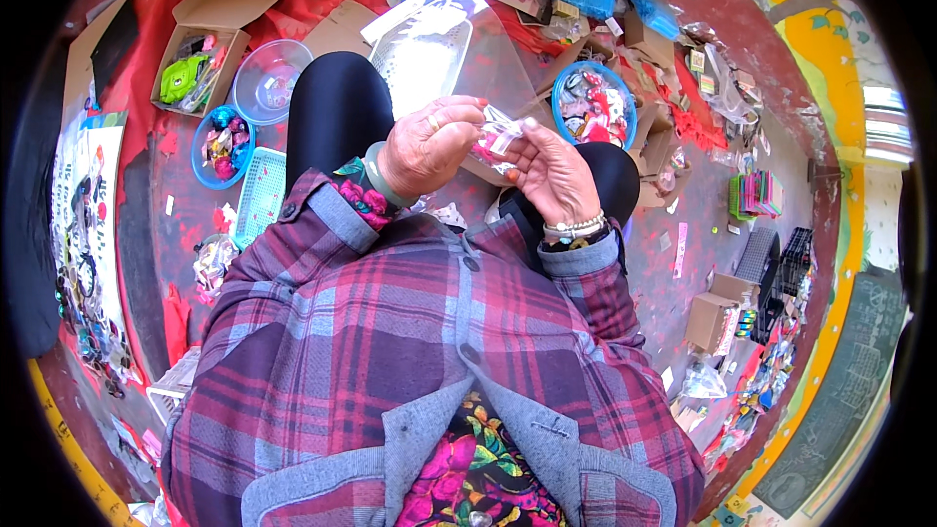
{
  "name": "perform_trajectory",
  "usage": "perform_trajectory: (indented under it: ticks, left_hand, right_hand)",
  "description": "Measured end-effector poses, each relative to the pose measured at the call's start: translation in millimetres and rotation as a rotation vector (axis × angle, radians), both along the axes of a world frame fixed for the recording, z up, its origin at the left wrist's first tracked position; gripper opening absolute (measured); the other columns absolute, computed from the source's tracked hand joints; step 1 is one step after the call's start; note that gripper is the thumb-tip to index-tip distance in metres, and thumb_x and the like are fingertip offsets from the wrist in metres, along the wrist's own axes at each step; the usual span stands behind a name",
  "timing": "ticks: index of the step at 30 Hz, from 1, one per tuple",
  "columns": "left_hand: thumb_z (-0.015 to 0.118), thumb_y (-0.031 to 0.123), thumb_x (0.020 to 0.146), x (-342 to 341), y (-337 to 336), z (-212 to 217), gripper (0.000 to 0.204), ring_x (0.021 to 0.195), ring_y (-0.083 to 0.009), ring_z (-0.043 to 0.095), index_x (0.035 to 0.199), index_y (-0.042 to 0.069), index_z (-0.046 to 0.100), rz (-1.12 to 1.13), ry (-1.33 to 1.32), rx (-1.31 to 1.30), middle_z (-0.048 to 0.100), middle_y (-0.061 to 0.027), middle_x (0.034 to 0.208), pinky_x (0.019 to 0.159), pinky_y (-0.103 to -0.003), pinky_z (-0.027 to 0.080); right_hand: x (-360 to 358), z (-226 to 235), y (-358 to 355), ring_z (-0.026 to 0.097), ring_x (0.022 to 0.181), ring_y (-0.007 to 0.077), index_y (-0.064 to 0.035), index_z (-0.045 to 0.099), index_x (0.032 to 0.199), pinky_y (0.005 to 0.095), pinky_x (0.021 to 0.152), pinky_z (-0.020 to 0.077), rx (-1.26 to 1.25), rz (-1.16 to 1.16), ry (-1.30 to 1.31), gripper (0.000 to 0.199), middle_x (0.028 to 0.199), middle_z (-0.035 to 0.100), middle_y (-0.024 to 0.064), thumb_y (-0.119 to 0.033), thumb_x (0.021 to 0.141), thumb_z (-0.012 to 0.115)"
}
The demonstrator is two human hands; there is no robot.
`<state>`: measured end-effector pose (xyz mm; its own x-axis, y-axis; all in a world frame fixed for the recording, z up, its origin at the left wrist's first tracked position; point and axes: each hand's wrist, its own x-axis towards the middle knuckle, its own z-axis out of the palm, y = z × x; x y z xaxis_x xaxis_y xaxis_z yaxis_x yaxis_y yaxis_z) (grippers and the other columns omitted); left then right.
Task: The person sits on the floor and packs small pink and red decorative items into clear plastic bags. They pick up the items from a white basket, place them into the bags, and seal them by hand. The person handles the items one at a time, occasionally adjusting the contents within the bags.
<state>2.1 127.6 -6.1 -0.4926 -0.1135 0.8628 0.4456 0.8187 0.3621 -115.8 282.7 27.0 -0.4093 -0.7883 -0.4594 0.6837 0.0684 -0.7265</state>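
Just above my knees, both hands meet at a small see-through plastic bag (503, 131) with something pink showing in it. My left hand (427, 146), wearing a ring and a pale green bangle, pinches the bag's left side. On the other side, my right hand (556, 172) grips it between thumb and fingers, with beaded bracelets at the wrist. What exactly lies inside the bag is too small to make out. Beyond my hands a white basket (383, 66) is partly covered by a large see-through plastic sheet (500, 51).
A blue basin (555, 109) of small colourful pieces stands by my right knee. To the left are a see-through basin (256, 88), a cardboard box (234, 63), a blue bowl (199, 168) of shiny items and a teal basket (256, 210). Scraps litter the floor.
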Motion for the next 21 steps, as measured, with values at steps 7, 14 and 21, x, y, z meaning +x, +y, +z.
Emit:
perform_trajectory:
  ticks: [7, 14, 21]
  left_hand:
    - [0.063, -0.005, 0.068, -2.6, 8.5, -4.9, 0.020, 0.091, -0.0302, 0.059, 0.085, 0.001, 0.053, -0.033, -0.168, 0.219, 0.059, -0.0139, 0.091, 0.079, -0.033, 0.049]
    - [0.069, 0.016, 0.069, 2.1, 9.2, 5.4, 0.038, 0.105, -0.0317, 0.053, 0.101, 0.001, 0.054, -0.143, -0.458, 0.256, 0.057, -0.0172, 0.101, 0.088, -0.037, 0.043]
    - [0.071, 0.019, 0.068, -6.5, 13.4, -3.6, 0.063, 0.108, -0.0266, 0.048, 0.122, 0.005, 0.043, 0.167, -0.442, 0.387, 0.045, -0.0162, 0.122, 0.070, -0.028, 0.049]
  right_hand:
    - [3.4, 2.0, -4.9, 0.060, 0.080, 0.0114, 0.0006, 0.062, 0.093, 0.0221, 0.064, 0.0462, -0.075, -0.129, 0.427, 0.016, 0.091, 0.065, 0.0077, -0.012, 0.084, 0.058]
    - [0.9, 7.1, -1.7, 0.060, 0.071, 0.0148, -0.0016, 0.062, 0.085, 0.0248, 0.062, 0.0471, 0.085, -0.103, 1.188, 0.010, 0.082, 0.063, 0.0072, -0.010, 0.079, 0.060]
    - [8.1, 7.6, -7.8, 0.056, 0.069, 0.0286, -0.0056, 0.057, 0.075, 0.0371, 0.060, 0.0452, 0.141, 0.108, 1.860, 0.009, 0.074, 0.057, 0.0091, -0.013, 0.072, 0.061]
